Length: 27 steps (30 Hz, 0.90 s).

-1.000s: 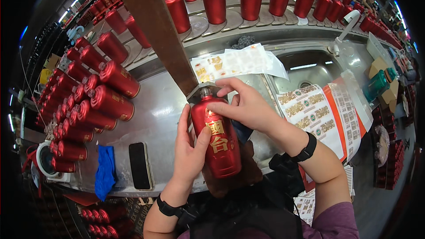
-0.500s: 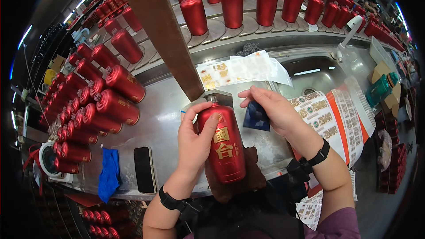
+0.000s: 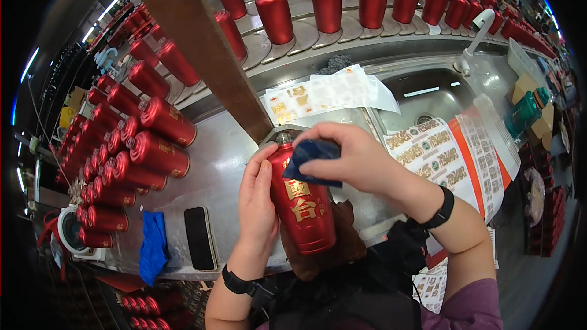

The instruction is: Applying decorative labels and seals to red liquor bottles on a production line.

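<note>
A red metallic bottle with gold characters lies tilted on a brown cloth at the bench's near edge, its neck pointing away from me. My left hand is wrapped against the bottle's left side near the shoulder. In my right hand a dark blue, flat, square piece is gripped between fingers and thumb. It lies over the bottle's upper front, hiding the top of the gold lettering. Whether the piece is cloth or stiff sheet I cannot tell.
Printed gold sticker sheets lie beyond the bottle, more sheets to the right beside a sink. A brown post rises at centre left. A phone and blue cloth lie left. Red bottles line the conveyor.
My right hand has moved left, bringing the dark blue piece from beside the bottle onto its upper front. My left thumb has shifted off the bottle's front toward its left side.
</note>
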Tool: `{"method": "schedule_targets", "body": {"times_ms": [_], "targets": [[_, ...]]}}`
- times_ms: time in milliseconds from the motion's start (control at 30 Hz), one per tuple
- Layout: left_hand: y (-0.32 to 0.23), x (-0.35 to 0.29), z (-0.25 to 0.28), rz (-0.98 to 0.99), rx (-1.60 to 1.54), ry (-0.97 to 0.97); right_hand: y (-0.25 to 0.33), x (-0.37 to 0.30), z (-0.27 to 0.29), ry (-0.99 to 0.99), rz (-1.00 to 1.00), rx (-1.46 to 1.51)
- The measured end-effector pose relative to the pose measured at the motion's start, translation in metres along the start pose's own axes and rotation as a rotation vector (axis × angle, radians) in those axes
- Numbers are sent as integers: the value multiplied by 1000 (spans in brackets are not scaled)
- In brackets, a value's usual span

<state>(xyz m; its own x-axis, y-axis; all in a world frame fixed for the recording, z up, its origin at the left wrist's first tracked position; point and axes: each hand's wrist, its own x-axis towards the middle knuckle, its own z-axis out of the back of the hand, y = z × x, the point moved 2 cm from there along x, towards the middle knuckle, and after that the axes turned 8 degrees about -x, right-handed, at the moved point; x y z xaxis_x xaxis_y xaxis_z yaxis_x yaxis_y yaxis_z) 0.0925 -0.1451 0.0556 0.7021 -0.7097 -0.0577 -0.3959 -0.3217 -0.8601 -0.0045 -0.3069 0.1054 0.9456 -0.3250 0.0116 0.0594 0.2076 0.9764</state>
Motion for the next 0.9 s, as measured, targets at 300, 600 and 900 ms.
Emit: {"method": "schedule_targets", "body": {"times_ms": [300, 600, 900], "targets": [[2, -10, 7, -16, 41, 13, -2, 17, 1, -71, 93, -151], [5, -8, 11, 1, 39, 18, -12, -2, 3, -89, 0, -92], [15, -24, 34, -55, 248, 44, 6, -21, -21, 115, 96, -366]]}}
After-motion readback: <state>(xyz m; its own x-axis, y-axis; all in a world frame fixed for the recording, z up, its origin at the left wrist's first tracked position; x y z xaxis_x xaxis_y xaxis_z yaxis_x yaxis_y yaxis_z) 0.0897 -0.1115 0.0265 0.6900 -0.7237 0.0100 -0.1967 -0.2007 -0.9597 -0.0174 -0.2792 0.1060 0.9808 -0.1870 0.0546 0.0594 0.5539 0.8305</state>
